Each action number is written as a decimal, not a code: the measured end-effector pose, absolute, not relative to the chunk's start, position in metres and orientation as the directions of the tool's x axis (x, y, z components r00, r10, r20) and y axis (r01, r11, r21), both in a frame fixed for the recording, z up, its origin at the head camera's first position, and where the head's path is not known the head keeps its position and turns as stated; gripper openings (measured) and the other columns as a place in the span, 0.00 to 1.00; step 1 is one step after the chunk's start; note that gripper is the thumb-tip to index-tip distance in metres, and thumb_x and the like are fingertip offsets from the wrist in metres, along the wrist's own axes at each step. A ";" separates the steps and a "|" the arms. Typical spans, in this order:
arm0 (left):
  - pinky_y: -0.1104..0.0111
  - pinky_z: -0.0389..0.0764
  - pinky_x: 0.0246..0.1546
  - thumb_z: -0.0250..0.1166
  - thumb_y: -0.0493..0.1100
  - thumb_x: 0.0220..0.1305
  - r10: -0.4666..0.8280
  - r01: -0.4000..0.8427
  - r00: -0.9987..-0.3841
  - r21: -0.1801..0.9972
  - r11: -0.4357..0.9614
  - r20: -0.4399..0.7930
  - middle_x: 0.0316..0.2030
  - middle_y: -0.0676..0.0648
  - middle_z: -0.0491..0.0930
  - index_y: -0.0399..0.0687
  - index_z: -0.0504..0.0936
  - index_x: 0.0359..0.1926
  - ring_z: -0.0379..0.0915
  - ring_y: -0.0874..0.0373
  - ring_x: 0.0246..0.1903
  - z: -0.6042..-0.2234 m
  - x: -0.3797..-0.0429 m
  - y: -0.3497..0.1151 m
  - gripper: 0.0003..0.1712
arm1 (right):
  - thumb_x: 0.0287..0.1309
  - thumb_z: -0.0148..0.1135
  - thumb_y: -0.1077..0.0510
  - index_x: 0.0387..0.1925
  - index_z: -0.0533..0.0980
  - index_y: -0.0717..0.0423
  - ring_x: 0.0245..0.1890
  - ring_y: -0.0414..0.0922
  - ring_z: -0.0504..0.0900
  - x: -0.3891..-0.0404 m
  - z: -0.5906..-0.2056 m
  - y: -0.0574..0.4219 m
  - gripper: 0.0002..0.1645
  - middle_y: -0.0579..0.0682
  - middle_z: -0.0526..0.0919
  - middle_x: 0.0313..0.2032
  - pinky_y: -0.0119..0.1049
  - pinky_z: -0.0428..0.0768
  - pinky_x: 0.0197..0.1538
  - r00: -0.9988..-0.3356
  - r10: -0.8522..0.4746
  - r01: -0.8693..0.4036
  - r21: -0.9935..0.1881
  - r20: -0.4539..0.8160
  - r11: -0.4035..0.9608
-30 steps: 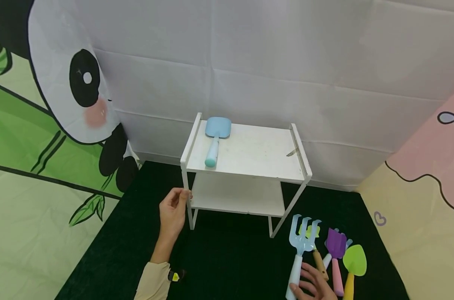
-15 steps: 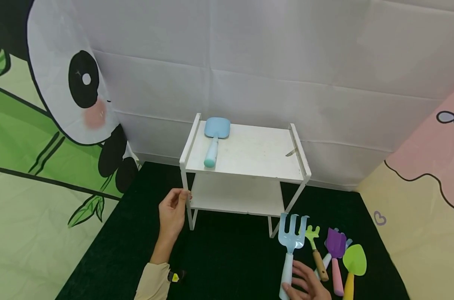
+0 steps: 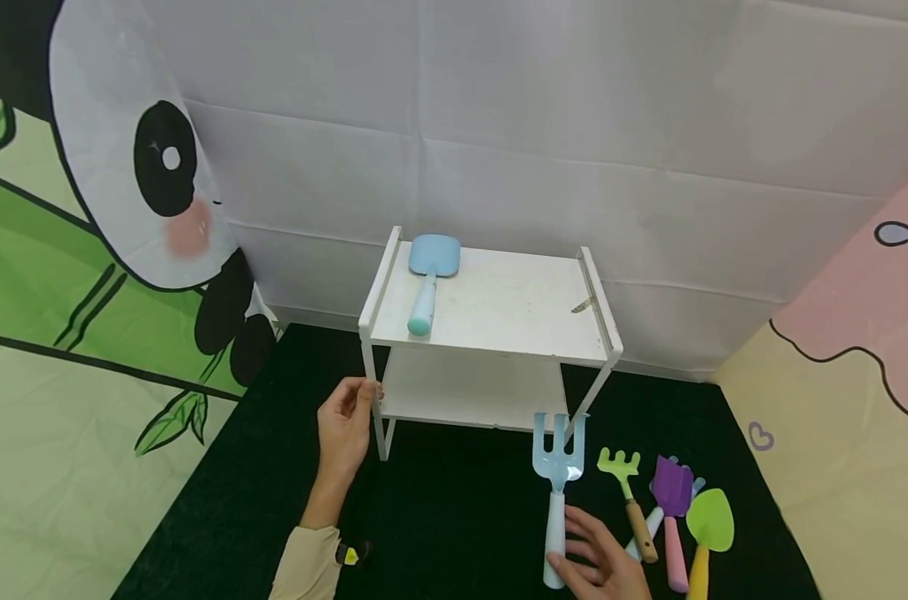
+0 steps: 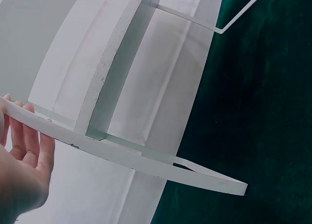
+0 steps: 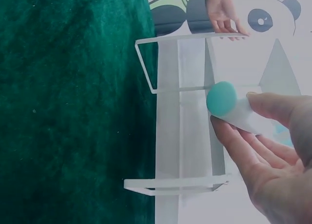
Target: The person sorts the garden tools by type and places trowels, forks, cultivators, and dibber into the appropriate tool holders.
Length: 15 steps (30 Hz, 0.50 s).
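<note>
A light blue garden hand fork stands tines up in front of the shelf's right leg. My right hand pinches its pale handle between thumb and fingers; in the right wrist view the teal handle end points at the camera. At the left front leg of the white two-tier shelf, my left hand grips the leg, fingers curled around it; the left wrist view shows those fingers behind the white bar. A blue hand shovel lies on the top tier's left side, handle toward me.
On the dark green cloth at the right lie a small green rake with a wooden handle, a purple shovel over another blue tool, and a lime green trowel. A white fabric wall rises behind the shelf.
My right hand has carried the blue hand fork leftward, away from the other tools, uncovering the small green rake. My left hand stays on the shelf leg.
</note>
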<state>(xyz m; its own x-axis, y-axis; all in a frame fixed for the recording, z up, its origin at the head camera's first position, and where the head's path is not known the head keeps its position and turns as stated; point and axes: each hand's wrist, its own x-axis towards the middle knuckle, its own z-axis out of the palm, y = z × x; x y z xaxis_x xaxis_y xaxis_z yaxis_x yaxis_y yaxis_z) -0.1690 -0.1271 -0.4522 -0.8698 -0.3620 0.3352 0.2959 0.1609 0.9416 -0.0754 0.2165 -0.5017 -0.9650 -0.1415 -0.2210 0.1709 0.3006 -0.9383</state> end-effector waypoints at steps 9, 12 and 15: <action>0.70 0.79 0.43 0.55 0.44 0.70 -0.362 0.291 -0.873 0.945 0.149 0.326 0.36 0.39 0.79 0.34 0.77 0.41 0.77 0.48 0.38 -0.451 -0.169 -0.127 0.14 | 0.54 0.68 0.49 0.64 0.62 0.53 0.45 0.41 0.82 -0.085 -0.494 0.207 0.40 0.60 0.74 0.56 0.33 0.82 0.42 -0.954 -0.262 0.066 -0.954 -0.146 0.293; 0.67 0.79 0.43 0.55 0.44 0.70 -0.362 0.287 -0.874 0.945 0.156 0.325 0.36 0.40 0.79 0.34 0.77 0.40 0.77 0.48 0.38 -0.451 -0.169 -0.127 0.15 | 0.54 0.67 0.49 0.65 0.62 0.55 0.45 0.42 0.82 -0.089 -0.491 0.203 0.40 0.62 0.73 0.56 0.33 0.82 0.42 -0.951 -0.289 0.027 -0.959 -0.112 0.283; 0.66 0.80 0.42 0.55 0.44 0.70 -0.363 0.289 -0.872 0.944 0.158 0.328 0.36 0.39 0.79 0.34 0.78 0.40 0.77 0.48 0.37 -0.452 -0.169 -0.127 0.15 | 0.55 0.67 0.49 0.65 0.63 0.55 0.45 0.42 0.82 -0.093 -0.489 0.199 0.39 0.61 0.73 0.57 0.33 0.82 0.42 -0.944 -0.317 0.006 -0.963 -0.095 0.270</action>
<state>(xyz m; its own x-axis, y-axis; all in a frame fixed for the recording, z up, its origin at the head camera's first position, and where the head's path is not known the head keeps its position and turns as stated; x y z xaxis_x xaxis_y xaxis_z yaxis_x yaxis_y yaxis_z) -0.1695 -0.1274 -0.4516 -0.8722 -0.3627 0.3282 0.2894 0.1583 0.9440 -0.0928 0.1995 -0.4886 -0.9438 -0.3167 -0.0947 0.0061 0.2697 -0.9629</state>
